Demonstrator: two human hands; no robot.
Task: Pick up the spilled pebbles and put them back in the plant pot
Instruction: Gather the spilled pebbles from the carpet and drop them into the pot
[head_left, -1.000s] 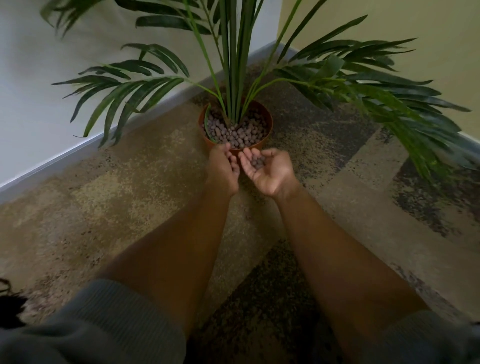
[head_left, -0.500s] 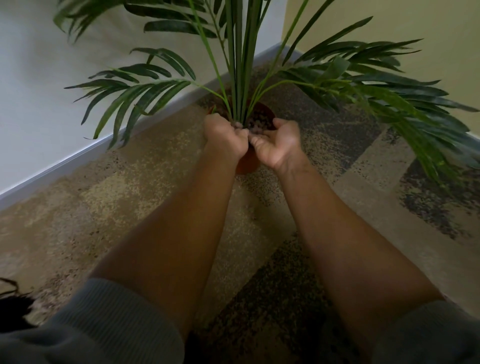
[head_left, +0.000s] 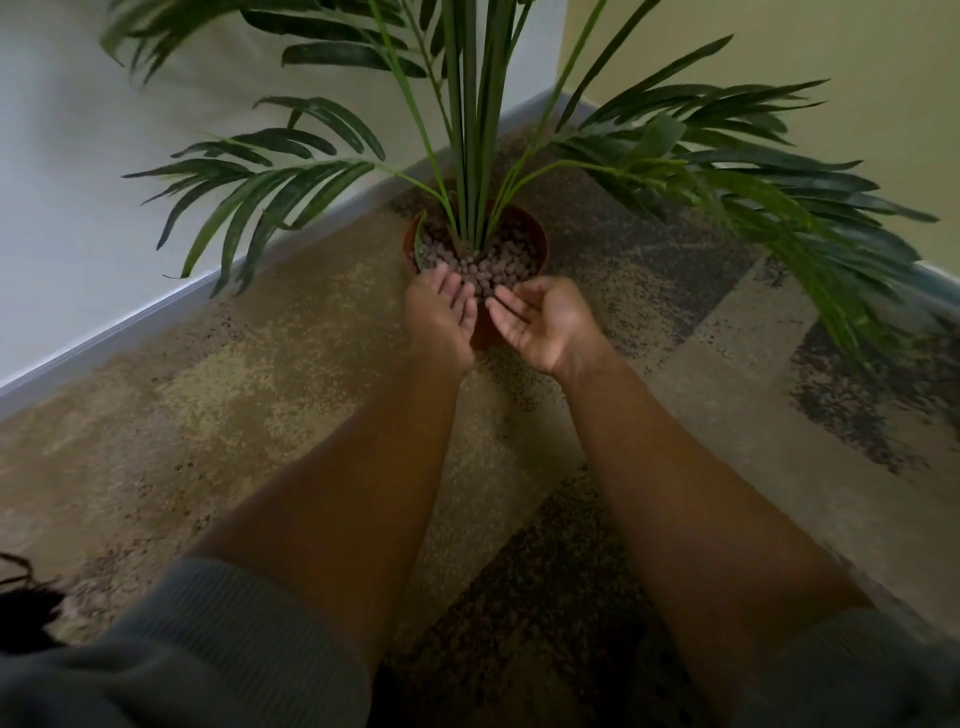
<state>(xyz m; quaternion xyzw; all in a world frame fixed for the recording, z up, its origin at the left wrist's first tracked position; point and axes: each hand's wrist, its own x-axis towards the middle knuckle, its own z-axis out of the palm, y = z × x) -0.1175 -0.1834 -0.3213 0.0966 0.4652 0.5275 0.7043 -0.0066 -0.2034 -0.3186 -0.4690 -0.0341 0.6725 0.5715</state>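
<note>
A terracotta plant pot (head_left: 540, 240) stands on the carpet in the corner, filled with brown pebbles (head_left: 488, 265) around the stems of a palm. My left hand (head_left: 441, 317) hovers at the pot's near rim, palm up, fingers straight over the pebbles, holding nothing I can see. My right hand (head_left: 540, 322) is beside it, palm up and tilted inward, fingers relaxed, and its palm looks empty. The two hands hide the pot's front wall.
Long green palm fronds (head_left: 753, 187) spread right and left over the floor. A white wall with a skirting board (head_left: 130, 322) runs on the left, a yellow wall at the back right. The patterned carpet (head_left: 260, 415) extends toward me.
Both hands rose over the pot with pebbles cupped in the right palm, then drew back to the near rim; the right palm now looks empty.
</note>
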